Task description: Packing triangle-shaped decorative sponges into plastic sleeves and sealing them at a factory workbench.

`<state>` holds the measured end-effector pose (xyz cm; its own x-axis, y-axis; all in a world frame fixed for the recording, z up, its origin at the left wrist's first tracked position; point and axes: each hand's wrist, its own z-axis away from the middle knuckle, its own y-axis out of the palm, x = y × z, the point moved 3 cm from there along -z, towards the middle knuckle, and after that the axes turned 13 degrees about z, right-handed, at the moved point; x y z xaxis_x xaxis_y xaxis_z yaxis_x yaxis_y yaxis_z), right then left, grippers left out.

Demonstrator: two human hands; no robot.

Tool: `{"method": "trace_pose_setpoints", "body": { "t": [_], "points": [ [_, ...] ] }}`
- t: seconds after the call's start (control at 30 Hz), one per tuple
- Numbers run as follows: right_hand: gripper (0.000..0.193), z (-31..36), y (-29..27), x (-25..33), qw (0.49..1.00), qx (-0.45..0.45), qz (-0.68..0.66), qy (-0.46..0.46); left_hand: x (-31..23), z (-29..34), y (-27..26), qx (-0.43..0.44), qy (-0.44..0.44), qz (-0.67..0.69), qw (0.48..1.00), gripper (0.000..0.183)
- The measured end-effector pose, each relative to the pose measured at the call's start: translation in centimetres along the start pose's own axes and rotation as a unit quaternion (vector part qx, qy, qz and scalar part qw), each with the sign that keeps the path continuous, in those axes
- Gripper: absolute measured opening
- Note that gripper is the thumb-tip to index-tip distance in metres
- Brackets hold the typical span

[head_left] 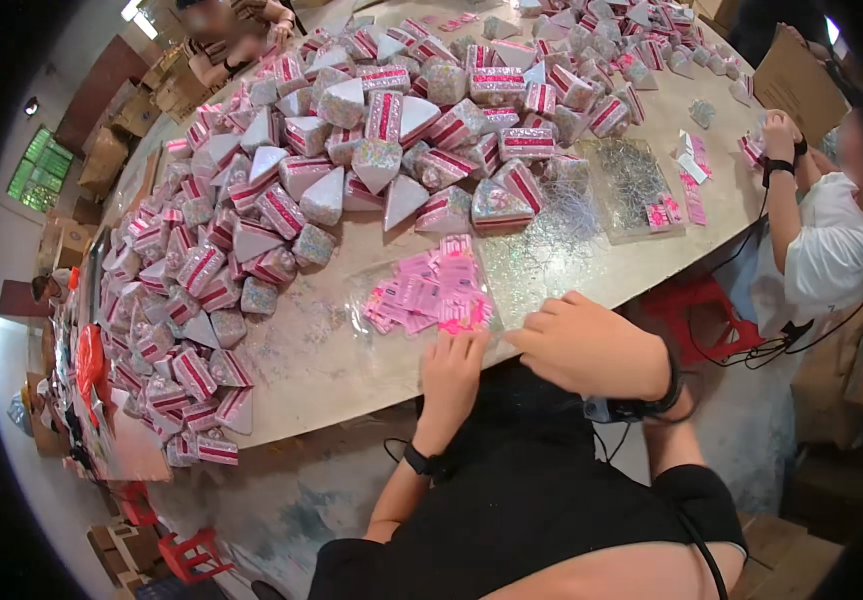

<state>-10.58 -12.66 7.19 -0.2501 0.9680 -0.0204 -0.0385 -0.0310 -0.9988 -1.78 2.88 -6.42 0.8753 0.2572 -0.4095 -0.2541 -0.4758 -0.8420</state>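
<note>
Tags (417, 292) lie in a pink heap near the centre of the frame, our left hand (452, 375) at their lower edge and our curled right hand (592, 348) just right of it. We cannot quite tell whether either grips anything. Wedges (282, 212) crowd the table (337, 380) toward the upper left.
</note>
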Motion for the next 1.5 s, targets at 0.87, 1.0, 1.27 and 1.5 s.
{"method": "trace_pose_setpoints", "body": {
  "t": [0.87, 1.0, 1.27, 1.5],
  "points": [
    [0.053, 0.9, 13.4, -4.9, 0.952, -0.137, 0.024, 0.272, -0.6, -1.4, 2.8, -0.141, 0.007, 0.082, 0.987, 0.029],
    [0.05, 2.6, 14.1, -4.0, 0.963, -0.167, 0.021, 0.212, -0.6, -1.3, 2.8, -0.133, -0.003, 0.081, 0.988, 0.03],
    [0.04, 4.7, 13.7, -3.3, 0.974, -0.203, 0.004, 0.101, -0.7, -1.1, 2.7, -0.118, 0.001, 0.075, 0.99, 0.029],
    [0.031, 5.3, 14.6, -2.4, 0.955, -0.265, -0.081, 0.102, -0.4, -1.1, 2.6, -0.122, 0.02, 0.089, 0.988, 0.028]
  ]
}}
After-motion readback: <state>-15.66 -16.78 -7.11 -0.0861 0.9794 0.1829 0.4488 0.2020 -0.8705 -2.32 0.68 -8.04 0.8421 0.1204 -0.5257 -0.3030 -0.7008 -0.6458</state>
